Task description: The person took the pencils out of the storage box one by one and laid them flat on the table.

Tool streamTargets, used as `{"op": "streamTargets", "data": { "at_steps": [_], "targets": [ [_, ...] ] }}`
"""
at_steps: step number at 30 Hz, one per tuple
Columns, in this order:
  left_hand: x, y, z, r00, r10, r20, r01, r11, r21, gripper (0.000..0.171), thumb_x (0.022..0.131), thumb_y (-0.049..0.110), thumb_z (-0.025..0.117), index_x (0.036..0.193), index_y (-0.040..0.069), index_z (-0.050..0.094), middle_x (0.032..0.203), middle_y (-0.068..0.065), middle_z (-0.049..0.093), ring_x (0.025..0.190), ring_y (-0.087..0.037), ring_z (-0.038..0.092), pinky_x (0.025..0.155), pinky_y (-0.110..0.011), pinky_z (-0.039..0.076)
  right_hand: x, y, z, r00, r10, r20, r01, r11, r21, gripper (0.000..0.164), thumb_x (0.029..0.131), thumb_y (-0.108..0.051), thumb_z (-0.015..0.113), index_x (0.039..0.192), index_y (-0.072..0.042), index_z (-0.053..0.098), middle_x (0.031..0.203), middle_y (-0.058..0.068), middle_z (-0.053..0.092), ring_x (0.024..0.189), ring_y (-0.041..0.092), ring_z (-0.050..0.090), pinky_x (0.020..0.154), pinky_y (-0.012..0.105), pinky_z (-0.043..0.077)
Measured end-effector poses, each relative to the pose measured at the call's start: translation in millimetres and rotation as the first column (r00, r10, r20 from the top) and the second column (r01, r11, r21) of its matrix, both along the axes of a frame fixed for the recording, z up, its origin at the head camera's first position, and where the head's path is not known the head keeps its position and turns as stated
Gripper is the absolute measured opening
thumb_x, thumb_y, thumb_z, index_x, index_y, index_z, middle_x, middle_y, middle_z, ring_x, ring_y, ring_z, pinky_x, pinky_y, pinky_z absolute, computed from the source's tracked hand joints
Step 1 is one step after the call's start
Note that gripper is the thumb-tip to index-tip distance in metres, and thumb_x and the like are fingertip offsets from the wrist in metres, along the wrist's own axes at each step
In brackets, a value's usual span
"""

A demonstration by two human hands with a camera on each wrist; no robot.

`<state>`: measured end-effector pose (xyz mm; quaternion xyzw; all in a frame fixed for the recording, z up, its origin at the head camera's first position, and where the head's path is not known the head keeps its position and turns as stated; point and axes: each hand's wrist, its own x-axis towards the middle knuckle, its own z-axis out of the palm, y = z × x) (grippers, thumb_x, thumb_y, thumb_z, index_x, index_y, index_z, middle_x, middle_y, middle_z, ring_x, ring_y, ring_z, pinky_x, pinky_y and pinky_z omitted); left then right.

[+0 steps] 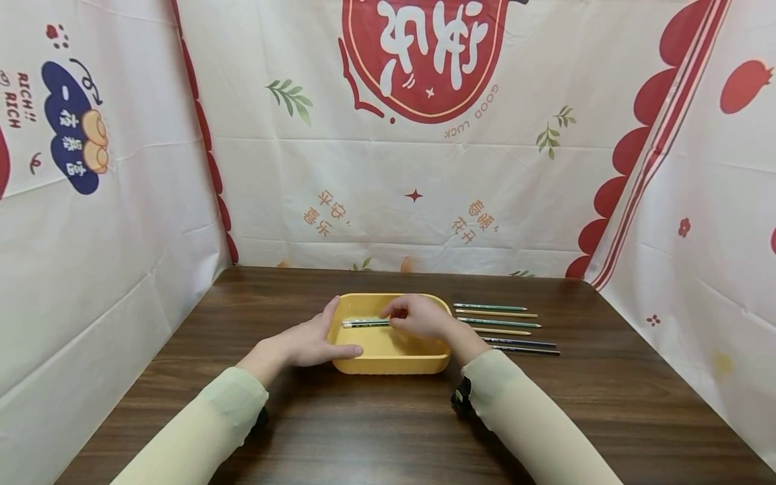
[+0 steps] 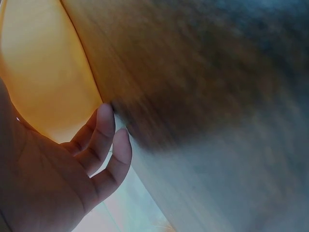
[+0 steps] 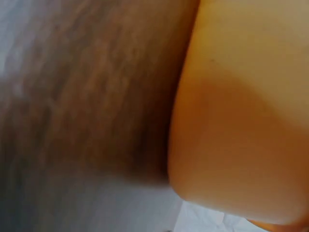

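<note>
A yellow plastic tray (image 1: 388, 366) stands on the table. My left hand (image 1: 306, 342) holds its left side, the thumb reaching over the rim near the front corner. In the left wrist view, the bent fingers (image 2: 104, 126) of that hand lie by the tray's outer wall (image 2: 53, 72). Inside the tray are a few pencils (image 1: 364, 323), their pale ends pointing left. My right hand (image 1: 421, 316) reaches over the right rim and pinches at their right end, which its fingers hide. The right wrist view shows only the tray's outer wall (image 3: 231, 145) and blurred table.
To the right of the tray, several pencils lie in a rough column, among them a green pencil (image 1: 500, 321), a yellow pencil (image 1: 497, 314) and a dark pencil (image 1: 527, 350). The dark wooden table (image 1: 370, 431) meets printed cloth walls (image 1: 388, 202) behind and at both sides.
</note>
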<state>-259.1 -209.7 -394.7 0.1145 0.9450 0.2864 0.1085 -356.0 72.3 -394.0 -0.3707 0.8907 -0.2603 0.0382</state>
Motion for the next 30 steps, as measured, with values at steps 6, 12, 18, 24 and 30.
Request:
{"op": "streamTargets", "data": {
  "at_steps": [6,12,18,24,30],
  "targets": [
    [-0.3,0.8,1.2,1.0,0.003,-0.002,-0.003,1.0,-0.006,0.135,0.09,0.083,0.069,0.178,0.016,-0.008,0.18,-0.027,0.024,0.164,-0.041,0.035,0.131,-0.059,0.034,1.4,-3.1,-3.2,0.999,-0.02,0.034,0.02,1.0,-0.008,0.018,0.102,-0.009,0.074,0.115,-0.014,0.084,0.111,0.0,0.082,0.091,0.01,0.062,0.086,0.028,0.053],
    [0.1,0.8,0.4,1.0,-0.005,-0.001,0.005,1.0,-0.001,0.134,0.091,0.082,0.069,0.178,0.016,-0.008,0.18,-0.028,0.024,0.164,-0.042,0.034,0.131,-0.059,0.034,2.7,-3.6,-5.9,0.997,0.009,0.072,-0.009,1.0,0.007,0.02,0.098,-0.004,0.075,0.115,-0.011,0.083,0.104,-0.001,0.078,0.09,0.007,0.061,0.086,0.026,0.052],
    [-0.6,0.3,-1.2,1.0,-0.007,-0.001,0.007,1.0,0.002,0.134,0.091,0.082,0.069,0.178,0.016,-0.009,0.18,-0.028,0.023,0.165,-0.042,0.033,0.131,-0.059,0.033,3.4,-4.0,-8.2,0.997,0.013,0.074,-0.013,1.0,0.004,0.024,0.095,-0.001,0.077,0.116,-0.01,0.083,0.105,0.003,0.077,0.093,0.007,0.061,0.088,0.025,0.052],
    [-0.4,0.8,-1.2,1.0,-0.006,0.002,0.006,1.0,-0.003,0.133,0.091,0.082,0.069,0.178,0.017,-0.009,0.18,-0.028,0.023,0.165,-0.043,0.033,0.131,-0.06,0.033,3.7,-2.2,-9.2,0.999,0.012,0.03,-0.013,1.0,0.023,0.025,0.097,-0.003,0.077,0.12,-0.011,0.084,0.112,0.003,0.076,0.095,0.011,0.06,0.088,0.024,0.05],
    [-1.3,0.7,-2.4,1.0,-0.013,-0.007,0.013,1.0,0.004,0.134,0.092,0.081,0.069,0.177,0.015,-0.009,0.18,-0.029,0.022,0.165,-0.042,0.031,0.132,-0.059,0.032,3.8,-1.2,-8.9,0.999,0.039,-0.019,-0.038,0.998,0.049,0.025,0.097,-0.004,0.077,0.12,-0.011,0.084,0.114,0.005,0.073,0.097,0.013,0.06,0.09,0.026,0.05]
  ]
}}
